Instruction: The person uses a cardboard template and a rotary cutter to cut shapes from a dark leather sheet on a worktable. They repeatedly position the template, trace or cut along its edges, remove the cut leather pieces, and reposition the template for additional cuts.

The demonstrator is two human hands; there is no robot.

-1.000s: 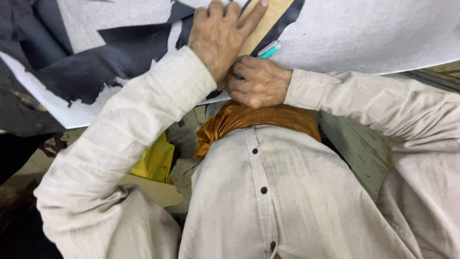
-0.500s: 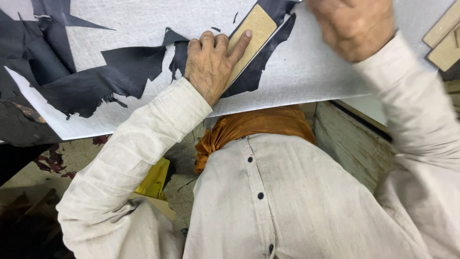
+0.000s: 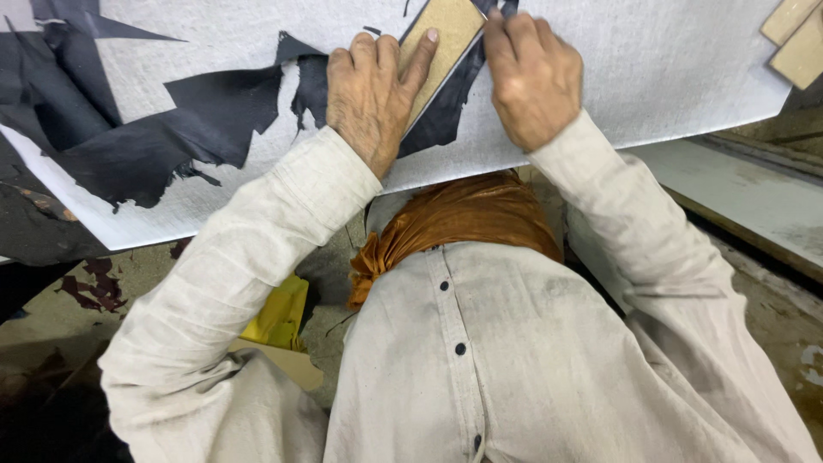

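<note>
At the far middle of the white sheet [image 3: 651,77], a tan card [image 3: 447,39] lies tilted on a dark leather piece [image 3: 446,120]; the left hand [image 3: 370,99] rests flat on it, fingers spread, pinning its left half; the right hand [image 3: 530,75] sits curled just right of the card, fingertips at its right edge, though whether it grips anything I cannot tell; more dark leather scraps [image 3: 146,141] lie to the left; two tan pieces [image 3: 797,39] sit at the far right corner; a yellow cloth [image 3: 279,313] lies below, near the left sleeve.
</note>
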